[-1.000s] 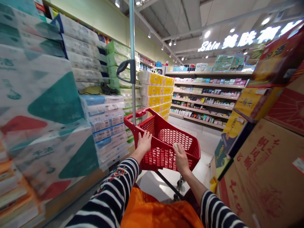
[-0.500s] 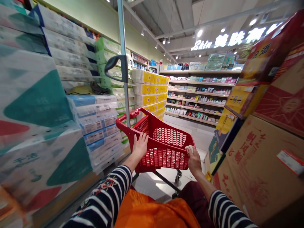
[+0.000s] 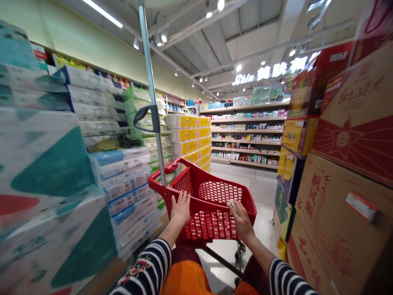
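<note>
Left grip (image 3: 181, 211), loosely splayed, rests on slotted red plastic cart (image 3: 208, 224); right grip (image 3: 242, 221), partly curled, holds crumpled whitish cloth (image 3: 231, 203) by its smooth rim (image 3: 208, 206).

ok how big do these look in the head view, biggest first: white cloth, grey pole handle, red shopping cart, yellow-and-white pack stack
1. Red shopping cart
2. Yellow-and-white pack stack
3. Grey pole handle
4. White cloth, partly hidden by the right hand
</note>
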The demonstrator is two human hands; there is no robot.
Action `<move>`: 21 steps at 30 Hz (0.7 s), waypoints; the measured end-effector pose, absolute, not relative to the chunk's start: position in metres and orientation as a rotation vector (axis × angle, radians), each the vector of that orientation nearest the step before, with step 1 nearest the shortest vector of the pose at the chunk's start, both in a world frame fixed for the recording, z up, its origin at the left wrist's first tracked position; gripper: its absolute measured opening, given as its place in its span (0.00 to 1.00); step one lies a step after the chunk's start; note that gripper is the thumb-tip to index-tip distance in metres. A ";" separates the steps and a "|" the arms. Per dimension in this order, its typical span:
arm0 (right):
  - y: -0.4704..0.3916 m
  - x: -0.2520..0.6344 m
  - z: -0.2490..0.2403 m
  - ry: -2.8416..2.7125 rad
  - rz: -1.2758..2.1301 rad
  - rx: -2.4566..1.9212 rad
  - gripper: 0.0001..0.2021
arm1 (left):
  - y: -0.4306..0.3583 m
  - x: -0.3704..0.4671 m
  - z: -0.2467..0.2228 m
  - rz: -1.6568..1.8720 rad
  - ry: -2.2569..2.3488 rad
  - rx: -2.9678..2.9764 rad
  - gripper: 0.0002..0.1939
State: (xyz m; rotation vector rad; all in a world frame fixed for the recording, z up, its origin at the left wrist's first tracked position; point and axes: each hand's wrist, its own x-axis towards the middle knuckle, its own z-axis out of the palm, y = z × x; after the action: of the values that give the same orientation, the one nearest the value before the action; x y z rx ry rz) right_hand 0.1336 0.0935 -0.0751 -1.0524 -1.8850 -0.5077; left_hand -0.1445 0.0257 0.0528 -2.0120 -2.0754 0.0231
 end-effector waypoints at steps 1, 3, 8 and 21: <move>0.097 0.146 -0.080 -1.845 -0.519 -1.105 0.26 | 0.026 -0.145 0.053 0.016 -2.070 -2.016 0.42; 0.103 0.169 -0.087 -1.762 -0.518 -1.210 0.26 | 0.027 -0.144 0.054 -0.001 -2.067 -2.025 0.42; 0.109 0.172 -0.089 -1.657 -0.459 -1.279 0.27 | 0.033 -0.137 0.056 -0.001 -2.078 -2.040 0.41; 0.099 0.091 -0.058 -2.013 -0.456 -1.050 0.32 | 0.040 -0.149 0.054 -0.234 -2.012 -2.090 0.37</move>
State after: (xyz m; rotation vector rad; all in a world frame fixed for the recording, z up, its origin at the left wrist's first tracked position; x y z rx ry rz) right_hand 0.0909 0.0994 -0.0578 -1.0496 -2.0127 -0.4557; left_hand -0.1490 0.0397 0.0544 -2.0896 -2.0119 -0.2338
